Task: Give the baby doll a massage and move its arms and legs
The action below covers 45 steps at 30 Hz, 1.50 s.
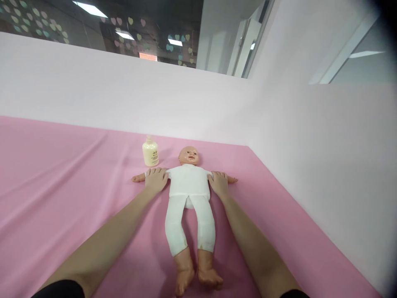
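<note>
**Both hands flat on a baby doll's arms**

The cream lotion bottle (150, 151) carries a small printed mark, too small to read. It stands upright just beside the doll's head. The baby doll (189, 194) lies face up on a pink sheet (62, 186), near the pale wall at the far edge; wide smooth cloth lies open to the left. The left hand (156, 179) and the right hand (219, 183) rest open-palmed on its outstretched plastic arms, grasping nothing. Its clothes are white fabric.

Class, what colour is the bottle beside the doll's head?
Cream, seen in the head view.
</note>
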### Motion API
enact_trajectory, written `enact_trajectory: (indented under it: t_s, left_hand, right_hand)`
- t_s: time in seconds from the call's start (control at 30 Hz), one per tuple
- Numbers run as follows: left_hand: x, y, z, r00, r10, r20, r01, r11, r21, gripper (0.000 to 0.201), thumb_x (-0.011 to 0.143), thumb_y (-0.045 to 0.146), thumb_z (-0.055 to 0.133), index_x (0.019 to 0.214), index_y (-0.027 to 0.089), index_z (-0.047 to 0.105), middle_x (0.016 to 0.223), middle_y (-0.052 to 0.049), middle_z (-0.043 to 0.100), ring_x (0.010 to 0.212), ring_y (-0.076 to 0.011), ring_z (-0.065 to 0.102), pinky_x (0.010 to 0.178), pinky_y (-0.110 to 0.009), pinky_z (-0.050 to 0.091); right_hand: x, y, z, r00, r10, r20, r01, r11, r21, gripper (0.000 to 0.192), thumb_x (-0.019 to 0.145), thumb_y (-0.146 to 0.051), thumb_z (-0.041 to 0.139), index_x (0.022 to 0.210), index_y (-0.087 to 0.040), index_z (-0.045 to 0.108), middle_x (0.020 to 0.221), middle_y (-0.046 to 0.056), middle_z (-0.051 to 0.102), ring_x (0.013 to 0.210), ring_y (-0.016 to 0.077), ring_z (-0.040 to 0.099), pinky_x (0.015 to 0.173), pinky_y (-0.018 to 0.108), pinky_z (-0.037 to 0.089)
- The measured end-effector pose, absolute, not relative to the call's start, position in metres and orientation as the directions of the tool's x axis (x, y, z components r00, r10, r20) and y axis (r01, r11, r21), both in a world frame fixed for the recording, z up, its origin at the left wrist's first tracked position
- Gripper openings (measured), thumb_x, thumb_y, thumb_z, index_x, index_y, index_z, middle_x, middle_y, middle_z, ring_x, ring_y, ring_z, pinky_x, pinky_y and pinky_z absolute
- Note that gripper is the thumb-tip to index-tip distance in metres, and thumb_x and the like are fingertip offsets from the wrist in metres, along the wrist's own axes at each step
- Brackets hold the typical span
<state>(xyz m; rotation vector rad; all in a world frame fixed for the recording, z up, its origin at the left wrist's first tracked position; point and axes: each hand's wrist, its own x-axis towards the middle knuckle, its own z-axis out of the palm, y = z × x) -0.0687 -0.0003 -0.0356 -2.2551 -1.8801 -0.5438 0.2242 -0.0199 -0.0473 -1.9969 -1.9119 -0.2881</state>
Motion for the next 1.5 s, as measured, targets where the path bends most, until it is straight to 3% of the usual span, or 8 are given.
enact_trajectory:
  t_s: [0.27, 0.47, 0.77, 0.93, 1.03, 1.17, 1.33, 1.5]
  left_hand:
    - [-0.063, -0.002, -0.041, 0.105, 0.916, 0.386, 0.989, -0.136, 0.053, 0.042, 0.092, 0.038, 0.029, 0.112, 0.016, 0.058, 0.109, -0.013, 0.063, 0.102, -0.0306, 0.052, 0.095, -0.047, 0.027]
    - [-0.055, -0.003, -0.042, 0.24, 0.906, 0.348, 0.936, -0.311, 0.164, 0.045, 0.094, 0.038, 0.024, 0.122, 0.018, 0.053, 0.125, -0.012, 0.057, 0.117, -0.0281, 0.046, 0.103, -0.047, 0.024]
    - [-0.046, -0.008, -0.047, 0.475, 0.851, 0.224, 0.773, -0.526, 0.355, 0.056, 0.095, 0.04, 0.019, 0.144, 0.013, 0.025, 0.151, -0.01, 0.024, 0.14, -0.0205, 0.021, 0.114, -0.04, 0.015]
    - [-0.039, -0.016, -0.046, 0.583, 0.762, 0.281, 0.644, -0.645, 0.413, 0.056, 0.095, 0.044, 0.023, 0.145, 0.017, 0.026, 0.154, -0.006, 0.013, 0.142, -0.0218, 0.006, 0.115, -0.039, 0.012]
    - [-0.039, -0.014, -0.047, 0.584, 0.742, 0.329, 0.6, -0.668, 0.441, 0.054, 0.095, 0.043, 0.023, 0.143, 0.02, 0.03, 0.154, -0.004, 0.017, 0.142, -0.021, 0.009, 0.116, -0.04, 0.013]
    - [-0.042, -0.006, -0.05, 0.513, 0.781, 0.357, 0.645, -0.625, 0.439, 0.051, 0.095, 0.04, 0.022, 0.141, 0.02, 0.035, 0.149, -0.005, 0.031, 0.138, -0.02, 0.025, 0.114, -0.04, 0.019]
    - [-0.054, 0.002, -0.051, 0.327, 0.874, 0.36, 0.854, -0.436, 0.283, 0.048, 0.094, 0.035, 0.025, 0.131, 0.014, 0.048, 0.136, -0.011, 0.049, 0.127, -0.027, 0.042, 0.109, -0.045, 0.025]
    - [-0.074, 0.005, -0.047, 0.106, 0.889, 0.446, 0.967, -0.198, 0.163, 0.04, 0.092, 0.029, 0.029, 0.113, 0.017, 0.061, 0.116, -0.012, 0.062, 0.12, -0.0333, 0.044, 0.107, -0.056, 0.016]
  right_hand:
    - [0.22, -0.018, -0.053, 0.105, 0.909, 0.403, 0.985, -0.038, -0.171, 0.034, 0.093, -0.035, 0.034, 0.106, -0.017, 0.06, 0.107, 0.012, 0.065, 0.108, 0.0246, 0.05, 0.102, 0.043, 0.017]
    - [0.214, -0.018, -0.052, -0.034, 0.932, 0.361, 0.942, 0.151, -0.3, 0.043, 0.096, -0.033, 0.023, 0.126, -0.02, 0.05, 0.128, 0.009, 0.056, 0.121, 0.0205, 0.045, 0.108, 0.047, 0.015]
    - [0.198, -0.027, -0.041, -0.282, 0.927, 0.249, 0.812, 0.368, -0.453, 0.057, 0.093, -0.039, 0.03, 0.145, -0.016, 0.024, 0.152, 0.009, 0.022, 0.141, 0.0191, 0.017, 0.115, 0.04, 0.015]
    - [0.186, -0.034, -0.035, -0.404, 0.873, 0.274, 0.737, 0.488, -0.468, 0.056, 0.091, -0.04, 0.036, 0.144, -0.023, 0.027, 0.154, 0.002, 0.015, 0.143, 0.0236, 0.007, 0.115, 0.045, 0.012]
    - [0.186, -0.03, -0.038, -0.396, 0.863, 0.314, 0.705, 0.505, -0.498, 0.051, 0.092, -0.04, 0.033, 0.142, -0.026, 0.032, 0.152, 0.001, 0.022, 0.142, 0.0221, 0.012, 0.115, 0.044, 0.013]
    - [0.197, -0.018, -0.048, -0.251, 0.899, 0.359, 0.729, 0.419, -0.541, 0.051, 0.093, -0.039, 0.029, 0.14, -0.018, 0.037, 0.146, 0.007, 0.036, 0.136, 0.0196, 0.03, 0.114, 0.039, 0.022]
    - [0.219, -0.012, -0.054, -0.095, 0.913, 0.396, 0.891, 0.256, -0.376, 0.043, 0.093, -0.031, 0.03, 0.126, -0.015, 0.052, 0.127, 0.011, 0.056, 0.12, 0.0229, 0.047, 0.107, 0.042, 0.027]
    - [0.231, -0.016, -0.052, 0.061, 0.91, 0.409, 0.965, 0.051, -0.258, 0.038, 0.093, -0.024, 0.028, 0.11, -0.015, 0.061, 0.111, 0.011, 0.064, 0.11, 0.0234, 0.051, 0.108, 0.047, 0.017]
